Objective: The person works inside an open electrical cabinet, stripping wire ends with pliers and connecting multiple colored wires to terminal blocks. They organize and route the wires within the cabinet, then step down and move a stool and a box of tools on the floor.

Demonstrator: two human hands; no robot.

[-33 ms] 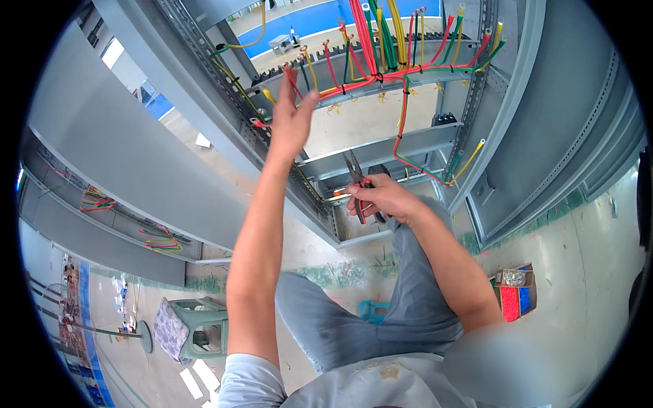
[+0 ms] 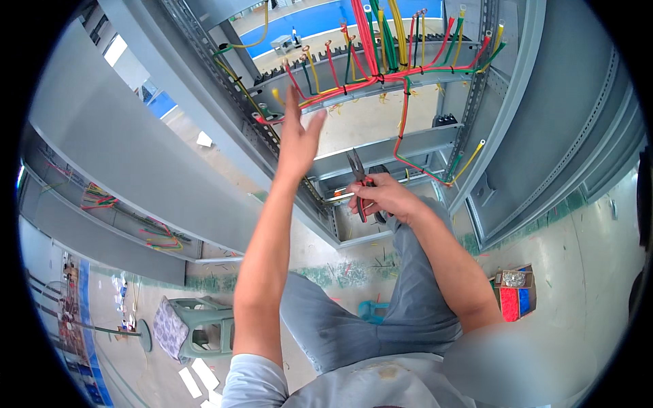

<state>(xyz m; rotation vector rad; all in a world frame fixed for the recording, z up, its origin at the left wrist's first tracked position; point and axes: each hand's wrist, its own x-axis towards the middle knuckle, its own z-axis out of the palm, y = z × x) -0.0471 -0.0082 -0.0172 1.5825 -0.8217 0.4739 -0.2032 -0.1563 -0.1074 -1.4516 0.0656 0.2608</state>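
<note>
My left hand (image 2: 299,144) is raised at the left part of the cabinet's wiring, fingers stretched out and thumb apart, holding nothing. It overlaps the red and yellow wire bundle (image 2: 331,95); whether the fingertips touch a wire I cannot tell. Near it, a red wire end (image 2: 260,118) and a yellow one (image 2: 276,94) stick out on the left. Lower down, my right hand (image 2: 388,196) is closed around long-nose pliers (image 2: 359,178) with red and black handles. Their jaws point up, slightly parted, touching no wire.
Grey cabinet frame posts (image 2: 486,146) stand on both sides, with a cross rail (image 2: 408,145) between. More red, green and yellow wires (image 2: 384,41) rise at the top. A green stool (image 2: 204,326) stands lower left; a parts box (image 2: 515,292) lies lower right.
My left hand has moved slightly down and right, away from the upper wire ends, and still holds nothing. My right hand and the pliers have stayed almost in place.
</note>
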